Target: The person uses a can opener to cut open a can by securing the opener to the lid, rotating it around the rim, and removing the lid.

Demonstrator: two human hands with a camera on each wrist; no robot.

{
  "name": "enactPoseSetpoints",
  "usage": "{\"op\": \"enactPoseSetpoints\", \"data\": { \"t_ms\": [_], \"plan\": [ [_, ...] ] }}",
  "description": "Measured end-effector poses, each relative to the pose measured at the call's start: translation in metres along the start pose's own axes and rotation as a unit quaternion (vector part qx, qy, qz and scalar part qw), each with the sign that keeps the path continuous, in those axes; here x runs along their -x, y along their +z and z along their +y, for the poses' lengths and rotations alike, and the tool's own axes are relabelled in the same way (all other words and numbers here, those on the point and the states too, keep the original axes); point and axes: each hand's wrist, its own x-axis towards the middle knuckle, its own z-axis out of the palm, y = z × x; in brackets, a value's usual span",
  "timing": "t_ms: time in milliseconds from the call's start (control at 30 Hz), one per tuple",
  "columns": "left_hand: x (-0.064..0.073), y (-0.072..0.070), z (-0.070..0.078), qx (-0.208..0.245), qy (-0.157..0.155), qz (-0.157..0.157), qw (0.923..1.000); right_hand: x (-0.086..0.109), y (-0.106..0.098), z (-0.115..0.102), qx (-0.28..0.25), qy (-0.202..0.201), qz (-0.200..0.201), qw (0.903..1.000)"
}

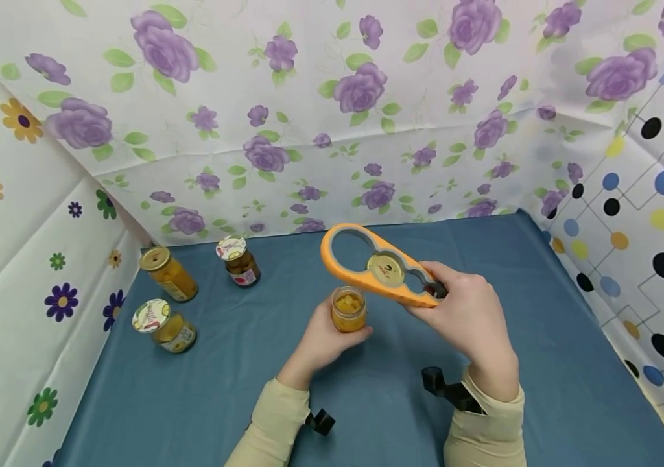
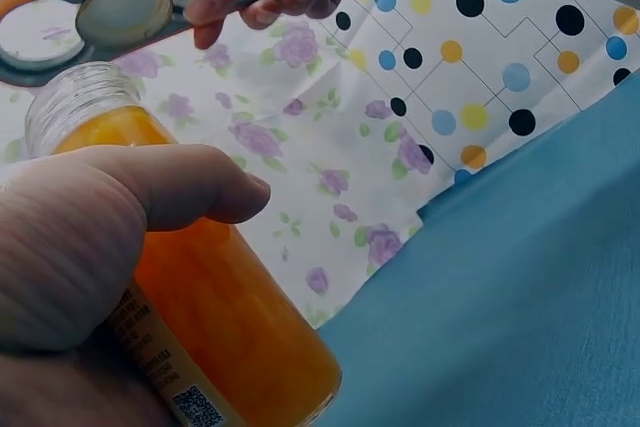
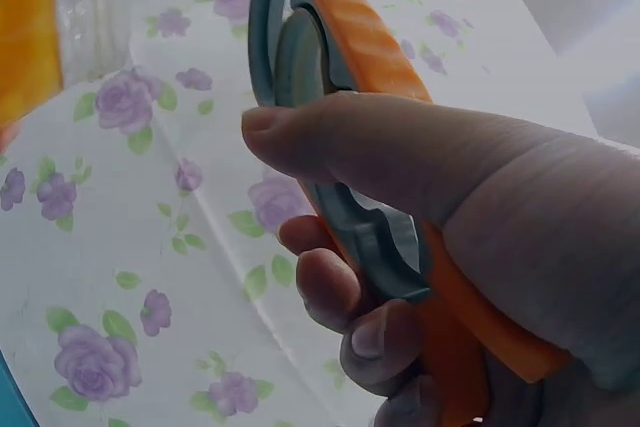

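Note:
My left hand [image 1: 323, 334] grips an open glass jar [image 1: 348, 318] of orange-yellow food, its thumb across the front below the bare threaded neck. In the left wrist view the jar [image 2: 215, 287] tilts and a printed label shows under the hand. My right hand [image 1: 469, 311] holds an orange and grey jar opener [image 1: 361, 280] by its handle end, fingers curled round it. A gold lid [image 1: 386, 268] sits in one of the opener's round openings. In the head view the opener is just above and right of the jar's mouth.
On the left of the blue cloth [image 1: 238, 389] stand a gold-lidded jar [image 1: 170, 275] of orange food, a white-lidded jar [image 1: 174, 332] with pale yellow contents and a white-lidded jar [image 1: 242, 266] with dark contents. Patterned sheets [image 1: 285, 117] hang behind and at both sides.

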Motion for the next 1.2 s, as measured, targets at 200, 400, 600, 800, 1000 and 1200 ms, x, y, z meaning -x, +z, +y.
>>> {"op": "enactPoseSetpoints", "data": {
  "t_ms": [200,400,600,800,1000,1200],
  "plan": [
    [-0.004,0.001,-0.006,0.009,-0.014,0.01,0.9998,0.003,-0.006,0.001,-0.003,0.014,0.02,0.9997],
    [-0.017,0.008,-0.016,0.013,-0.035,0.035,0.9987,0.008,-0.017,0.009,0.004,0.031,0.026,0.9992],
    [-0.031,0.015,-0.028,0.018,-0.043,0.048,0.9978,0.014,-0.024,0.019,0.013,0.053,0.023,0.9982],
    [-0.043,0.021,-0.032,0.008,-0.047,0.055,0.9973,0.017,-0.026,0.025,0.016,0.056,0.015,0.9982],
    [-0.064,0.028,-0.036,0.006,-0.064,0.066,0.9958,0.017,-0.029,0.027,0.024,0.076,0.011,0.9968],
    [-0.087,0.034,-0.038,0.01,-0.077,0.074,0.9943,0.018,-0.033,0.03,0.027,0.1,0.012,0.9945]
  ]
}}
